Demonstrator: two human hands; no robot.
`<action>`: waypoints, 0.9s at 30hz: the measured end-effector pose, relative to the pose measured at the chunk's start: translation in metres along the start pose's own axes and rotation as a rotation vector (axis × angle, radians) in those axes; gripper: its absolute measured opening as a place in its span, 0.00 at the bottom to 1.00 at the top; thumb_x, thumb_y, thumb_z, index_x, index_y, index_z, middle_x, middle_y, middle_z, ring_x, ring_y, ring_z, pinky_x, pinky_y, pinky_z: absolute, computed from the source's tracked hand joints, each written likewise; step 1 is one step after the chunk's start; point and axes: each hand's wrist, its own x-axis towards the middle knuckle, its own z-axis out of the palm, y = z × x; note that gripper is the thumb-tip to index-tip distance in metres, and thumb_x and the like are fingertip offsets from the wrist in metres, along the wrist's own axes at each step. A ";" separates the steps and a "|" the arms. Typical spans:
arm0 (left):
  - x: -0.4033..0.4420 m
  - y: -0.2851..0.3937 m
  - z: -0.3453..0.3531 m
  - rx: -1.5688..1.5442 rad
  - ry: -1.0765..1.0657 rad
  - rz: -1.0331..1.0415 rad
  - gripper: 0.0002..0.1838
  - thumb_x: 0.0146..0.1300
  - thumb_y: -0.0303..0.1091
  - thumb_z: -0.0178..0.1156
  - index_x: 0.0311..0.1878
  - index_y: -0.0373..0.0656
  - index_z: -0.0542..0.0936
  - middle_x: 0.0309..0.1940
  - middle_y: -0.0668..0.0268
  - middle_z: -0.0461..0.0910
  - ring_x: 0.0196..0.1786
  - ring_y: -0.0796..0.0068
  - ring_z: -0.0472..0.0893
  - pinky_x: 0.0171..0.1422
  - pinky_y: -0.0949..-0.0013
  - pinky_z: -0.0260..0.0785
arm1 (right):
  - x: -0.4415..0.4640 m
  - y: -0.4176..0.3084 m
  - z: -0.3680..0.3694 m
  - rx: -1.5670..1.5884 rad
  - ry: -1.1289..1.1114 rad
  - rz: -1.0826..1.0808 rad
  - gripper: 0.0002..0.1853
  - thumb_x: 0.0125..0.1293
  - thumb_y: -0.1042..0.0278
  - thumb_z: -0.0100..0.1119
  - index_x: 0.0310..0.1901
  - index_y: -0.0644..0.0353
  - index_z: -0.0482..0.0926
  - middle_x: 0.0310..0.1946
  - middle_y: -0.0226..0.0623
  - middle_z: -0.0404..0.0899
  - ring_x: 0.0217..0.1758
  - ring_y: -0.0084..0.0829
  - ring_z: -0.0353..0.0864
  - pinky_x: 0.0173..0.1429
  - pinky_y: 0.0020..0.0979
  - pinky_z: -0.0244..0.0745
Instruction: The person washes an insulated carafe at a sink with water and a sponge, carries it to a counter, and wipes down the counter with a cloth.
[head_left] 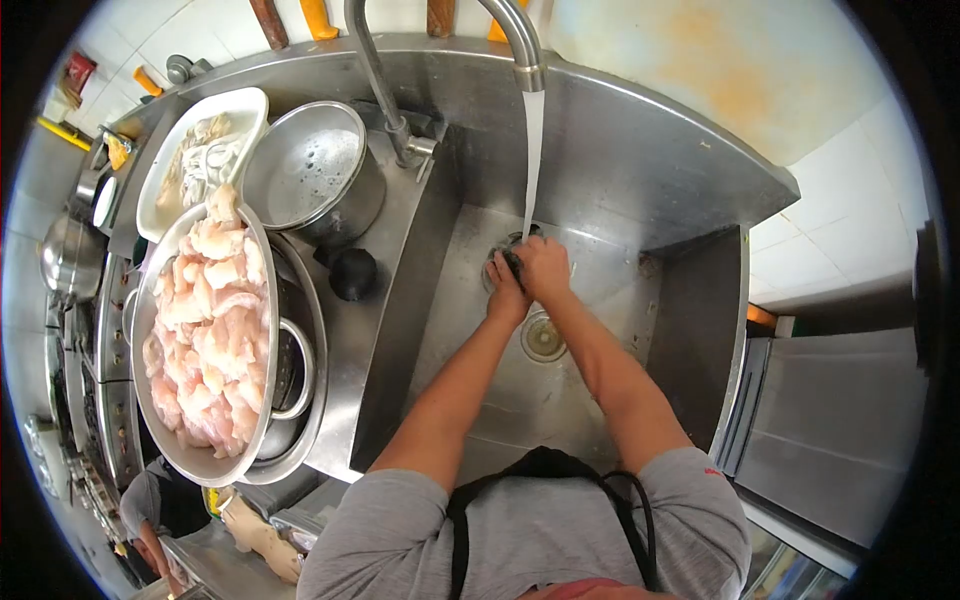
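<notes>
Both of my hands are low in the steel sink (480, 400), close together under the stream of running water (533, 160). My left hand (508, 292) has its fingers closed against a small dark object (513, 262), whose kind I cannot make out. Over its far side curls my right hand (544, 268), with bent fingers touching the same object. Much of it is hidden by the fingers and the water. The drain (543, 338) lies just below my hands, and the curved faucet (530, 60) pours from above.
Left of the sink, a large colander (272, 400) heaped with pale raw meat (215, 330) rests over a metal basin. Behind it stand a steel pot (365, 195) and a white tray (258, 105) with food. A black round object (353, 275) sits beside the sink. Another person (165, 510) is at lower left.
</notes>
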 end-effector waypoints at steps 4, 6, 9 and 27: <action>-0.006 0.010 -0.009 -0.025 -0.041 -0.039 0.54 0.49 0.42 0.61 0.64 0.43 0.29 0.63 0.36 0.35 0.53 0.40 0.67 0.49 0.56 0.67 | 0.013 0.005 -0.006 0.005 0.103 0.133 0.12 0.38 0.74 0.59 0.30 0.51 0.78 0.32 0.31 0.73 0.35 0.39 0.71 0.36 0.38 0.67; -0.005 0.013 -0.015 -0.013 -0.092 -0.074 0.54 0.49 0.41 0.61 0.64 0.43 0.29 0.63 0.36 0.35 0.54 0.40 0.66 0.50 0.56 0.66 | 0.011 0.002 -0.001 0.065 0.033 0.159 0.11 0.38 0.73 0.59 0.29 0.51 0.78 0.33 0.31 0.73 0.36 0.39 0.71 0.37 0.38 0.67; -0.001 0.010 -0.009 -0.019 -0.064 -0.050 0.53 0.48 0.39 0.61 0.64 0.42 0.29 0.63 0.35 0.35 0.55 0.39 0.64 0.52 0.56 0.65 | 0.000 0.004 -0.011 0.126 -0.266 0.036 0.10 0.39 0.72 0.59 0.28 0.51 0.77 0.34 0.30 0.73 0.38 0.39 0.71 0.38 0.38 0.68; -0.006 0.014 -0.004 0.014 -0.022 -0.016 0.53 0.48 0.38 0.60 0.64 0.43 0.29 0.62 0.33 0.39 0.56 0.39 0.64 0.52 0.56 0.65 | 0.014 0.031 -0.009 -0.016 0.089 0.170 0.09 0.43 0.70 0.55 0.30 0.50 0.78 0.35 0.27 0.74 0.36 0.37 0.71 0.36 0.37 0.67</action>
